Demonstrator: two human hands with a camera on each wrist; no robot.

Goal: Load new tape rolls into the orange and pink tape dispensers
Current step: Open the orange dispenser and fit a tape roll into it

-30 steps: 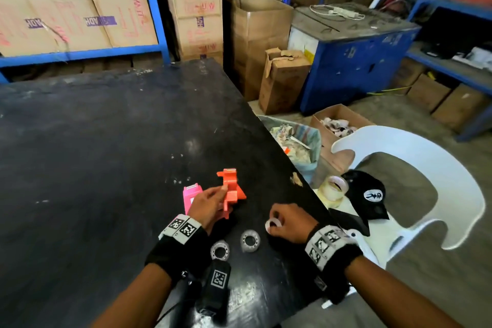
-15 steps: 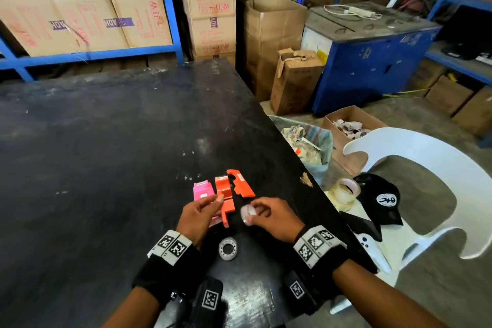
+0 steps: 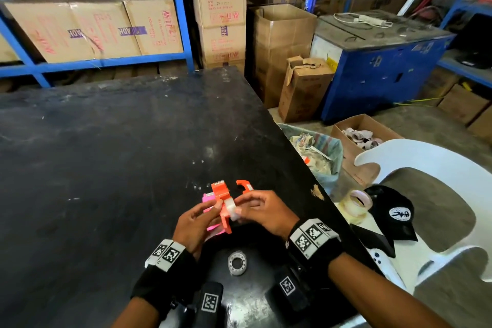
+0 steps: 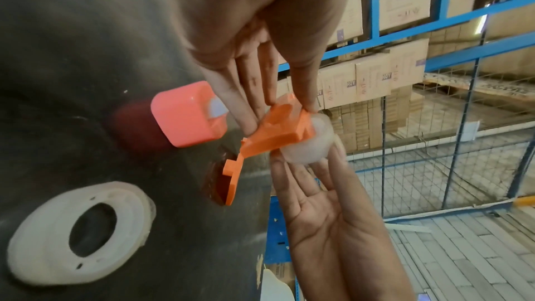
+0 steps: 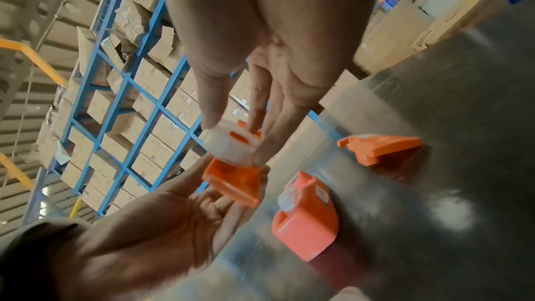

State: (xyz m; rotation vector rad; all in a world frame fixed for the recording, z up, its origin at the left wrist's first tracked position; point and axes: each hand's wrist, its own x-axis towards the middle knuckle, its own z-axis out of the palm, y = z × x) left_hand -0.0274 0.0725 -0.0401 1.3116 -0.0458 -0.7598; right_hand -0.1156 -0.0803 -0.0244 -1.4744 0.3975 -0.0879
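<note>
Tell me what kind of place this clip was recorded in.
Most likely a warehouse or packing stockroom: blue steel racking stacked with printed cardboard cartons, more cartons piled on the floor, and a worn black worktable where tape dispensers are being loaded.

Near edge: we see 1 spare tape roll (image 3: 237,263) lying between the 2 wrists.
Ahead of hands: pink dispenser (image 3: 208,198) and detached orange cover (image 3: 244,186) lie on the table (image 3: 106,168).
Left and far: bare tabletop.
Right: table edge, white chair (image 3: 439,194) beside it.
</note>
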